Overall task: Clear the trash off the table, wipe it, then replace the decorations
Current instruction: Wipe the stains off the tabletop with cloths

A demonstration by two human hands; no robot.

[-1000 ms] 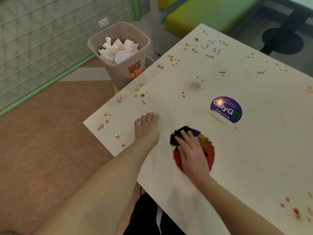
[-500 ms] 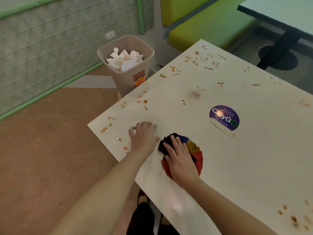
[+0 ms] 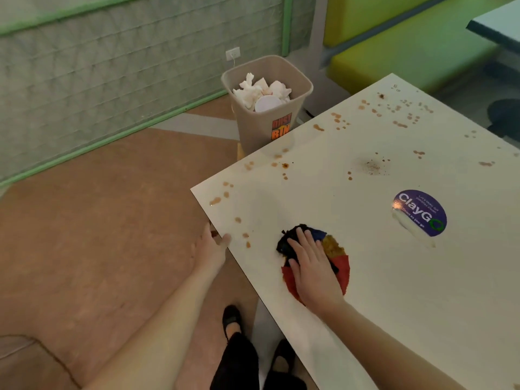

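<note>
A white table (image 3: 380,277) is spotted with brown drips, most of them along its left edge and far corner. My right hand (image 3: 313,266) presses flat on a round multicoloured cloth (image 3: 334,250) of black, blue, yellow and red near the table's left edge. My left hand (image 3: 211,249) sits at that left edge, thumb on top, fingers below the rim and hidden. A beige dust bin (image 3: 267,130) full of white crumpled tissues stands on the floor past the table's corner.
A purple round ClayGo sticker (image 3: 420,212) is stuck on the table to the right of the cloth. A yellow-green bench (image 3: 408,52) lies beyond the table. Another table (image 3: 498,23) shows at the top right. My feet (image 3: 233,319) stand under the table edge.
My left hand has slid off the tabletop to its left edge. The right hand stays pressed on the cloth. The camera has swung left.
</note>
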